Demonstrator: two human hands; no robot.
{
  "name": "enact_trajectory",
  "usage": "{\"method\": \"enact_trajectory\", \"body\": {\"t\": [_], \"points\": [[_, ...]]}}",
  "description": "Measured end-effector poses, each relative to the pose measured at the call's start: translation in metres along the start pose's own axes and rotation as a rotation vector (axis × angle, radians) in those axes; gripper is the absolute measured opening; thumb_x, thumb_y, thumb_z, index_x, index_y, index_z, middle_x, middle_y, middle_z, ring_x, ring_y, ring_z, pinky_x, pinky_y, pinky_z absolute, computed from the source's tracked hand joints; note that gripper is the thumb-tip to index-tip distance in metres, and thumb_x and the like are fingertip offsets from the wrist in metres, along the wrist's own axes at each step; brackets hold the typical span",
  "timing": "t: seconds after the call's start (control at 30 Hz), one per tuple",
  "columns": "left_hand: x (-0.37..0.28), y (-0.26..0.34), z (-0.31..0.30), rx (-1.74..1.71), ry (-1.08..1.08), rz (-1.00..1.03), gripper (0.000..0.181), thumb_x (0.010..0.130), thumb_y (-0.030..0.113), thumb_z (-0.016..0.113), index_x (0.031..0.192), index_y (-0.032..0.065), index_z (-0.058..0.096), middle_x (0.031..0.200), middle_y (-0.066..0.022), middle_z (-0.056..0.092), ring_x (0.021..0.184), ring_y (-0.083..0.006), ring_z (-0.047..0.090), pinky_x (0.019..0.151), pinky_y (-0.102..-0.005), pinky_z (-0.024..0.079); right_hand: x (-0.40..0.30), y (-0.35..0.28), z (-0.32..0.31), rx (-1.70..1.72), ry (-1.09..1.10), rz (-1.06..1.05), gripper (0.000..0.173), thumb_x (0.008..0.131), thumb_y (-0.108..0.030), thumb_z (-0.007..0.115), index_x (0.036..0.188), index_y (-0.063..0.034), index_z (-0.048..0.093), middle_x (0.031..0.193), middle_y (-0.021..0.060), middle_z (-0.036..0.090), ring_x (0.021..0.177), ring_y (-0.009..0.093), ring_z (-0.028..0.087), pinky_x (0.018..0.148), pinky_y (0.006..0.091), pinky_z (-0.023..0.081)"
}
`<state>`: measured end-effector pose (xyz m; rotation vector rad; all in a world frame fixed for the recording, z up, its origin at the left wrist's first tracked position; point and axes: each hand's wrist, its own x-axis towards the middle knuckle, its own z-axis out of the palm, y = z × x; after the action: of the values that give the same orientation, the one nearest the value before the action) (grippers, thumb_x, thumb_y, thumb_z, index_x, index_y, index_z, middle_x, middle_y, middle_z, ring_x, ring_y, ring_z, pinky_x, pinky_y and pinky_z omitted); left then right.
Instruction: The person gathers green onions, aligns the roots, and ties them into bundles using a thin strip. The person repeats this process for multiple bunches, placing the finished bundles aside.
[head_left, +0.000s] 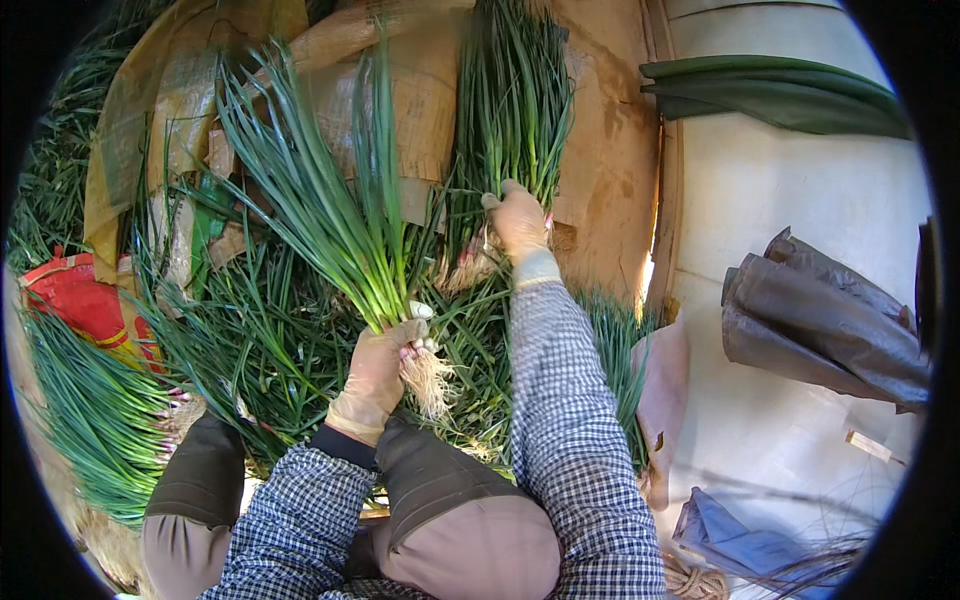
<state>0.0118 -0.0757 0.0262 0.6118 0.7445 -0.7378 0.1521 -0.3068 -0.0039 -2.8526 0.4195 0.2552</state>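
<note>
My gloved left hand (379, 373) grips a bunch of green onions (341, 225) just above their bulbs. The white roots (429, 379) hang below the fist, and the long leaves fan up and to the left. My right hand (519, 219), also gloved, reaches forward to a second bunch of green onions (510, 97) that lies on the brown sheeting. It touches the lower stems near the pinkish bulbs (472, 251); whether its fingers close around any of them is hidden. Loose onion leaves (289, 345) are heaped between my knees and the sheeting.
A neat pile of green onions (105, 420) lies at the left, beside a red sack (82, 296). More greens (600, 337) stand by my right sleeve. On the right, a pale surface (780, 187) holds dark folded sheeting (817, 322), a blue cloth (742, 525) and coiled rope (694, 577).
</note>
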Motion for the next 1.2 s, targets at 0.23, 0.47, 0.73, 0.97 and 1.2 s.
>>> {"method": "enact_trajectory", "body": {"t": [0.23,0.47,0.73,0.97,1.2], "points": [[0.003,0.019,0.002,0.076,-0.104,0.106,0.022,0.083,0.009,0.066,0.104,0.0007,0.062,0.090,-0.0034,0.066,0.073,-0.0081,0.058,0.062,-0.0187,0.045,-0.096,-0.042,-0.032,0.945,-0.608,0.034,0.026,0.094,-0.023,0.055,0.098,0.0016,0.061,0.076,0.0071,0.064,0.056,0.010,0.059,0.050,0.0227,0.051],[-0.008,0.028,0.003,0.127,-0.016,0.161,0.014,0.084,0.005,0.064,0.098,0.0023,0.062,0.081,0.0008,0.063,0.067,-0.0071,0.055,0.061,-0.0210,0.043,-0.119,-0.054,-0.002,1.191,-0.687,0.008,0.018,0.092,-0.014,0.058,0.096,0.0030,0.055,0.079,0.0033,0.056,0.058,0.010,0.054,0.050,0.0252,0.048],[-0.001,0.029,-0.012,0.135,0.100,0.184,0.015,0.083,0.000,0.063,0.097,0.0002,0.061,0.079,-0.0009,0.062,0.063,-0.0086,0.055,0.057,-0.0217,0.043,-0.106,-0.043,-0.020,1.090,-0.294,0.235,0.031,0.094,-0.027,0.054,0.114,-0.0037,0.059,0.072,0.0007,0.059,0.054,0.005,0.047,0.045,0.0177,0.037],[-0.004,0.030,-0.015,0.197,0.086,0.131,0.011,0.085,0.004,0.063,0.095,0.0002,0.061,0.075,-0.0022,0.063,0.059,-0.0091,0.056,0.051,-0.0199,0.043,-0.114,-0.077,0.003,0.544,-0.460,-0.412,0.036,0.091,-0.036,0.058,0.102,-0.0030,0.064,0.083,0.0102,0.064,0.068,0.021,0.060,0.066,0.0350,0.049],[-0.013,0.035,-0.015,0.053,0.002,-0.008,0.015,0.087,0.001,0.056,0.100,-0.0053,0.059,0.079,-0.0088,0.064,0.067,-0.0154,0.062,0.066,-0.0258,0.055,-0.111,-0.074,-0.002,1.031,-0.380,0.293,0.030,0.092,-0.036,0.059,0.087,-0.0066,0.063,0.063,-0.0024,0.053,0.052,0.007,0.044,0.046,0.0223,0.035]]}}
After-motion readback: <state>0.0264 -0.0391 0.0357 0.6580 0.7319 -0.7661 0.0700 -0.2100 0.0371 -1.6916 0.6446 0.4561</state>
